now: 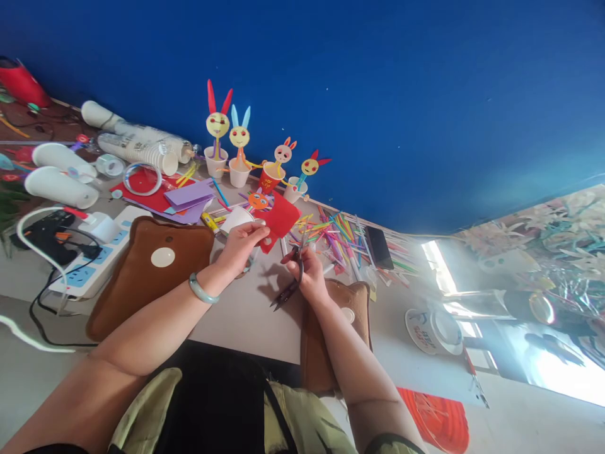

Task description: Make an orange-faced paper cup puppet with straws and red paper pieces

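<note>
Left hand reaches forward from lower left, forearm angled up to the right, a green bangle on the wrist. Fingers pinch the edge of a red paper, holding it just above the table. Right hand comes up from lower right, wrist bent, closed around the handles of dark scissors. Blade tips point down-left toward the person, away from the paper; can't tell whether the blades are parted. Paper sits between the two hands, in front of the cup bunnies lined up at the blue wall.

Right wrist rests over a brown pad; a second, larger one lies left of the left forearm. Colored sticks are scattered beyond the right hand.

Hidden: the scissors' handles inside the fist, the paper's lower left corner behind the left fingers. Both upper arms are cut off by the bottom edge. Right side is washed out by glare.
</note>
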The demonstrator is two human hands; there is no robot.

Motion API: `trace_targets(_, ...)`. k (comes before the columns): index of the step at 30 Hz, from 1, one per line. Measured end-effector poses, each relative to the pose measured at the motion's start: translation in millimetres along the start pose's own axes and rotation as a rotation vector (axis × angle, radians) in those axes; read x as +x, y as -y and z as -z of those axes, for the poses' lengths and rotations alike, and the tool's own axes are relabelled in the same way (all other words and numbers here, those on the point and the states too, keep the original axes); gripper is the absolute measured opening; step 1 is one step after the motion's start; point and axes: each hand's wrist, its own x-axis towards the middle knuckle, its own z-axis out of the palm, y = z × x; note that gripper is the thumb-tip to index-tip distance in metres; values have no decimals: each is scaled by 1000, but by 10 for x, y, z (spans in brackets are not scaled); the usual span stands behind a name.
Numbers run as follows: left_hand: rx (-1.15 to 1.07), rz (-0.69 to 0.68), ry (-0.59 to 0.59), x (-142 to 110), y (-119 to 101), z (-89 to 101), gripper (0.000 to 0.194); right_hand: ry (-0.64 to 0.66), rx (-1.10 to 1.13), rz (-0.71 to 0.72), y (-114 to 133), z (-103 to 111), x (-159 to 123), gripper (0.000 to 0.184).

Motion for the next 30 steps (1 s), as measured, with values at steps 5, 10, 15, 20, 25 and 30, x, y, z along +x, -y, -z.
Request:
trace_targets(5,-95,-14,-87,12,-50,-5,29,202,-61,-50,-35,-48,-45,54)
trace_targets(10,-95,17,-125,-35,-56,-33,23,173,-202,-42,-83,-83,-53,48)
trace_targets(15,-78,19,-60,-85,-46,-68,23,160,-196,-60,-78,-94,-41,49)
trace_targets(20,-109,23,-3,-91,15,-73,21,180,-87,-94,-90,-83,-44,48)
trace_targets(25,-150,50,7,-109,49,-88,23,185,-63,-93,-109,-72,-50,47)
trace_targets(30,-145,86,15,-121,54,-109,24,186,-33,-97,-106,-73,-46,47)
